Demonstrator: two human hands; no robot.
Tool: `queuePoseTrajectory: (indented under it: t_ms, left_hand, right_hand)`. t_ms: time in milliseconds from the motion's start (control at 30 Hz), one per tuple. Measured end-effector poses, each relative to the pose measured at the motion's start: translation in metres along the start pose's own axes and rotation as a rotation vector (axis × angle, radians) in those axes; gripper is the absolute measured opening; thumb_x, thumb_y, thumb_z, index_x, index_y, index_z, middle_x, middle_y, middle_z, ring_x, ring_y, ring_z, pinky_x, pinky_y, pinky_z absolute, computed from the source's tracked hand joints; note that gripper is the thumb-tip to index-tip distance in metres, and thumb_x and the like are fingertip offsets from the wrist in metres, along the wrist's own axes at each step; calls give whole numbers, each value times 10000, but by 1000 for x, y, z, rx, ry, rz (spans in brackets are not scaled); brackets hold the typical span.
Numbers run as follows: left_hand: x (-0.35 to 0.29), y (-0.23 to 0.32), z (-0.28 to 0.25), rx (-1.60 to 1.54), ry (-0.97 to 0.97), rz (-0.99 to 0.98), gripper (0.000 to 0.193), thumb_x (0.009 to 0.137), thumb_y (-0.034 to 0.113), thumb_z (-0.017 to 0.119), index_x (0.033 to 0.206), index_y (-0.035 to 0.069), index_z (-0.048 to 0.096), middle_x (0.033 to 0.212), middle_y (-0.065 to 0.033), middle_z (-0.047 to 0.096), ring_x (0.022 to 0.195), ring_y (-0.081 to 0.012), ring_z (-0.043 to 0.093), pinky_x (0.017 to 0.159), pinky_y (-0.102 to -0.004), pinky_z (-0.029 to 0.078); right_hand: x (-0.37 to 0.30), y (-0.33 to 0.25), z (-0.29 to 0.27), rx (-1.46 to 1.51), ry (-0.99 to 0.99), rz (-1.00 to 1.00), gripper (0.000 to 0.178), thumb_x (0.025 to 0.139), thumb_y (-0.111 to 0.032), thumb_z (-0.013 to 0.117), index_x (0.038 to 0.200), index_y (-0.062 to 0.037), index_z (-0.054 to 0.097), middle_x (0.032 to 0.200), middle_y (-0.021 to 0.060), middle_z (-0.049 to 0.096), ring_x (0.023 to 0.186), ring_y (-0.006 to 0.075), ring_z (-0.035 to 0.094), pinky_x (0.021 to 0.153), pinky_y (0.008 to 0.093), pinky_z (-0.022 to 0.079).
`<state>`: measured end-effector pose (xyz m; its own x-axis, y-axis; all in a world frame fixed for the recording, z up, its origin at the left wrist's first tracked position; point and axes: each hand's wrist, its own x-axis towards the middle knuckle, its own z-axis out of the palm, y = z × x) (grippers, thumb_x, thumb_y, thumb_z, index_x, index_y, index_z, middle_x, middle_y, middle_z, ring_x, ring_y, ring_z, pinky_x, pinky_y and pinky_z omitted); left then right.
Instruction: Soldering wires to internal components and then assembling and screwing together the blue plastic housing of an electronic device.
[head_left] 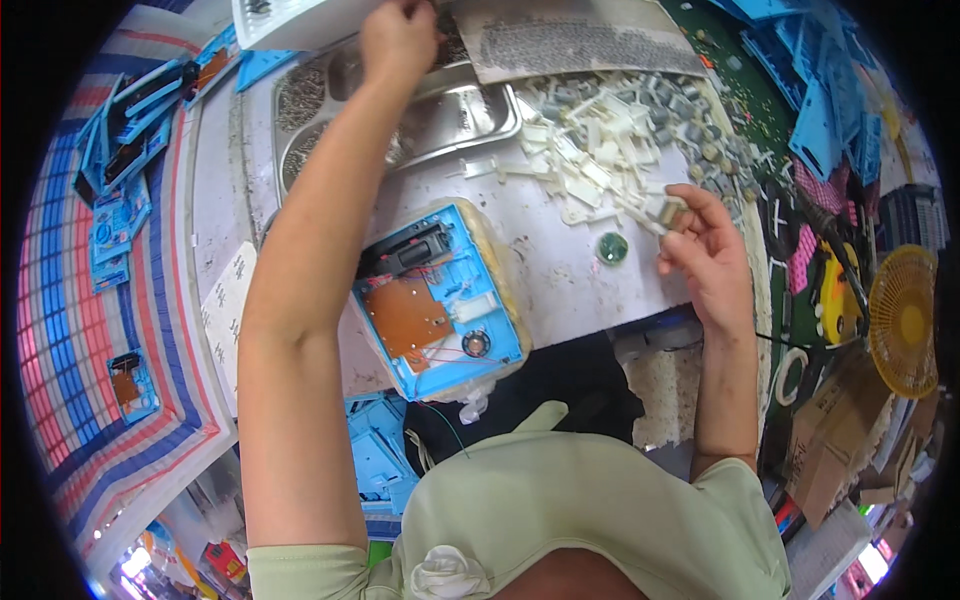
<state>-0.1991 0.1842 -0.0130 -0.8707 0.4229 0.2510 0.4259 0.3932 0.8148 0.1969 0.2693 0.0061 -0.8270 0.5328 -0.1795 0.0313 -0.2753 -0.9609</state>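
My left hand (400, 42) reaches far over the divided steel tray (455, 152), near its back compartments. Its fingers are curled together at the picture's top edge, and what they pinch is hidden. In my right hand (712, 255), thumb and fingers hold a small motor with a white plastic bracket (664, 211), beside the pile of white plastic parts (590, 150). Between my arms an open blue plastic housing (468, 262) lies on a wrapped pad. Inside it show a brown circuit board (405, 318), a round speaker (476, 343), a black compartment (410, 250) and thin wires.
A round green disc (612, 248) lies on the white tabletop. Behind the pile are grey motors (690, 115) and a printed cardboard sheet (580, 40). A white box (290, 25) stands back left. Blue housings (125, 150) lie left, more (830, 110) back right, beside a yellow basket (900, 320).
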Motion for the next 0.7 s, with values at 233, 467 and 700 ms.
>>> queuePoseTrajectory:
  t_ms: [233, 467, 700]
  left_hand:
    - [-86, 3, -128, -385, -159, -82, 282, 987, 234, 678, 1103, -21, 715, 819, -16, 663, 645, -70, 549, 584, -217, 421]
    - [-245, 18, -189, -441, -294, -257, 150, 944, 39, 683, 1076, -32, 682, 954, -78, 686, 741, -119, 611, 642, -264, 512]
    - [-315, 52, -156, -481, -328, -180, 167, 910, -55, 681, 1075, -32, 668, 998, -94, 677, 862, -143, 679, 756, -258, 570]
  right_hand:
    - [3, -4, 5, -730, -90, -7, 368, 848, -43, 697, 1215, -73, 695, 830, -43, 565, 753, 41, 519, 639, 215, 423]
    - [20, -12, 18, -1181, -258, -158, 338, 795, -60, 632, 1127, -57, 693, 803, 153, 644, 696, 303, 634, 685, 405, 510]
    - [21, -32, 34, -912, -343, -25, 362, 816, -12, 643, 1171, -56, 692, 788, 37, 634, 688, 147, 623, 602, 305, 490]
